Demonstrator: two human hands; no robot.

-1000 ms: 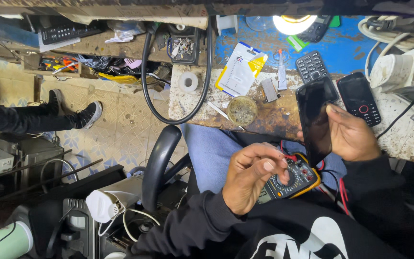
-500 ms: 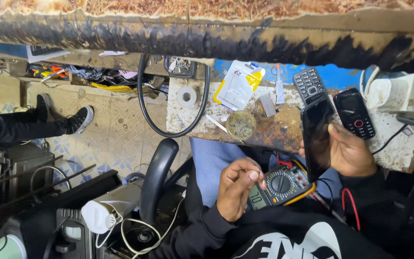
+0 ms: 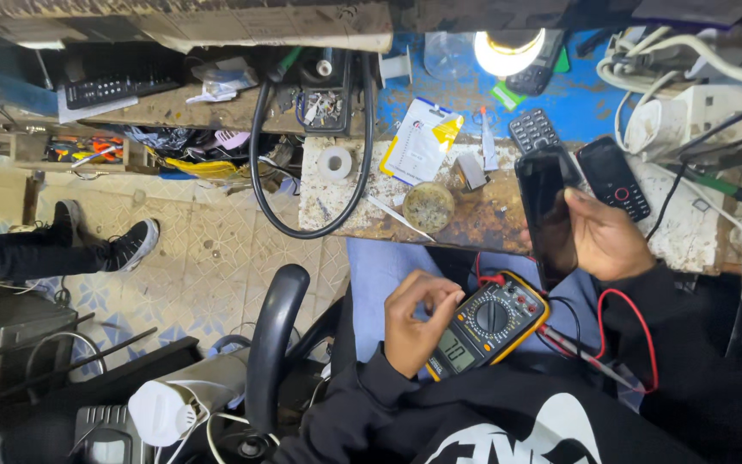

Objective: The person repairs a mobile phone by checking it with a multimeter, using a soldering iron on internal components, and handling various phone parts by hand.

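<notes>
My right hand (image 3: 605, 236) is shut on a black smartphone (image 3: 545, 210) with a dark screen, held on end over the bench edge. On my lap lies a yellow-edged multimeter (image 3: 491, 325) with a round dial and a lit display. My left hand (image 3: 416, 322) sits at the meter's left edge with its fingers curled against the case. Red and black probe leads (image 3: 637, 331) loop from the meter across my dark sweatshirt.
On the worn bench (image 3: 491, 219) lie a keypad phone (image 3: 611, 178), a remote-like keypad (image 3: 532, 129), a round tin (image 3: 428, 204), a tape roll (image 3: 335, 163), a paper packet (image 3: 421, 142) and a lamp (image 3: 508, 50). A black hose (image 3: 255, 172) hangs at the bench's left. Another person's shoe (image 3: 135, 243) rests on the tiled floor. A chair arm (image 3: 272, 335) is by my left side.
My left hand has come off the meter's dial and now sits at its left edge. The smartphone stays in my right hand. The view has tilted slightly.
</notes>
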